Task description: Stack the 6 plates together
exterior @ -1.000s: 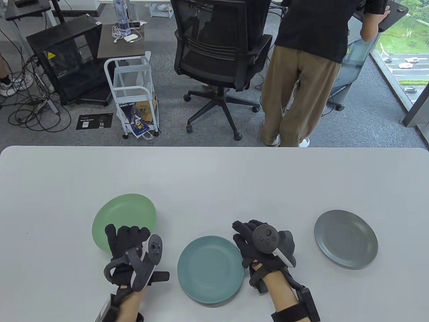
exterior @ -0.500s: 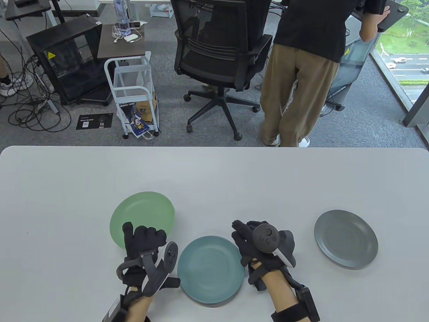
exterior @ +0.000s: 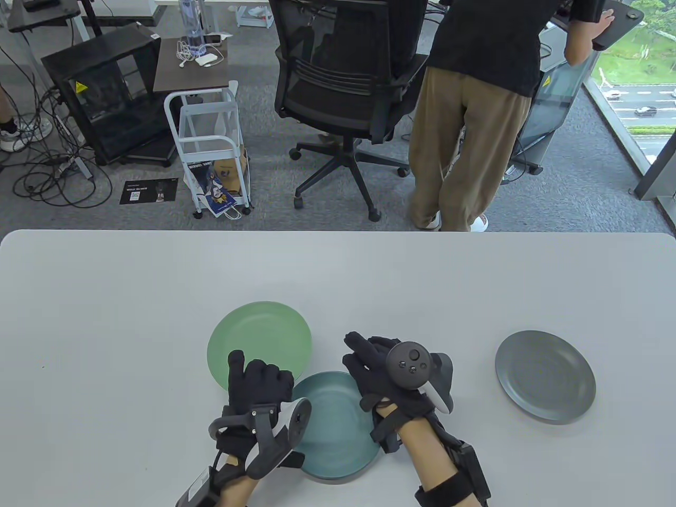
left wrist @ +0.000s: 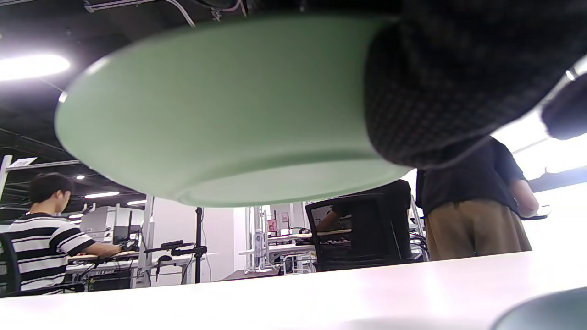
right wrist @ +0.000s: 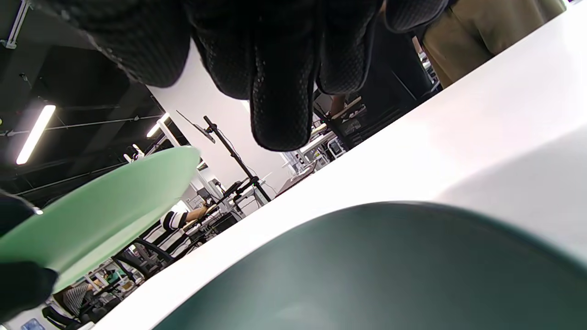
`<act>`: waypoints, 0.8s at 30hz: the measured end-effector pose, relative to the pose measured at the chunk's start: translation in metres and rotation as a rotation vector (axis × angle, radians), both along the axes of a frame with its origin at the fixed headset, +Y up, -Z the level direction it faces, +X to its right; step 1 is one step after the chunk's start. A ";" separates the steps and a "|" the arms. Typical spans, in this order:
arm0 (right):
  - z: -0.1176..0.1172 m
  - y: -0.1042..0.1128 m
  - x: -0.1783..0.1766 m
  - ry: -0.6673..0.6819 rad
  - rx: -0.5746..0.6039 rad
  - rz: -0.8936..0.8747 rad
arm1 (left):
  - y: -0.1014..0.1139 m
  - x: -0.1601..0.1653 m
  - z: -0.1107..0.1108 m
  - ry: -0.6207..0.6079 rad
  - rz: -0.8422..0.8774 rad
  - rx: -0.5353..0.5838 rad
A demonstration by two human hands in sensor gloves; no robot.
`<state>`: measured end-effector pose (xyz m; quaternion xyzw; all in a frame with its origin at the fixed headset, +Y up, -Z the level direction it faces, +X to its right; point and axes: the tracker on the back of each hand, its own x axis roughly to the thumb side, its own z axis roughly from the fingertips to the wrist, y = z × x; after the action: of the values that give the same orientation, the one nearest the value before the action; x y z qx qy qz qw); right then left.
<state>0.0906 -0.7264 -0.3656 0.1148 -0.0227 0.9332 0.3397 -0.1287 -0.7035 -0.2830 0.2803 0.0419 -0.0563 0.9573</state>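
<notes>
My left hand (exterior: 253,385) grips the near rim of a light green plate (exterior: 260,338) and holds it above the table, just left of a teal plate (exterior: 338,438). The left wrist view shows the green plate's underside (left wrist: 220,114) raised off the table, with my fingers (left wrist: 440,87) under it. My right hand (exterior: 377,369) hovers over the teal plate's far right edge, fingers spread, holding nothing. The right wrist view shows the teal plate (right wrist: 367,270) below its fingers (right wrist: 279,91) and the green plate (right wrist: 96,211) at left. A grey plate (exterior: 545,376) lies at the right.
The white table (exterior: 338,274) stretches beyond the plates. Past its far edge stand an office chair (exterior: 343,95), a person (exterior: 475,105) and a white cart (exterior: 208,142).
My left hand has carried the green plate to the right, toward the teal plate. My right hand has shifted left and now reaches over the teal plate's rim.
</notes>
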 end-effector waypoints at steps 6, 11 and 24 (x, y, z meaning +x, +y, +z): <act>0.000 0.005 -0.009 0.006 -0.027 -0.066 | 0.000 0.010 0.004 -0.042 -0.018 0.011; 0.001 0.003 -0.013 -0.002 -0.059 -0.089 | 0.000 0.021 0.008 -0.080 -0.036 0.021; 0.001 -0.007 -0.015 -0.025 -0.133 -0.232 | -0.001 0.042 0.018 -0.152 -0.063 0.040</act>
<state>0.0757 -0.7331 -0.3649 0.0771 0.0220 0.8884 0.4520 -0.0872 -0.7041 -0.2655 0.3041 -0.0389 -0.0641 0.9497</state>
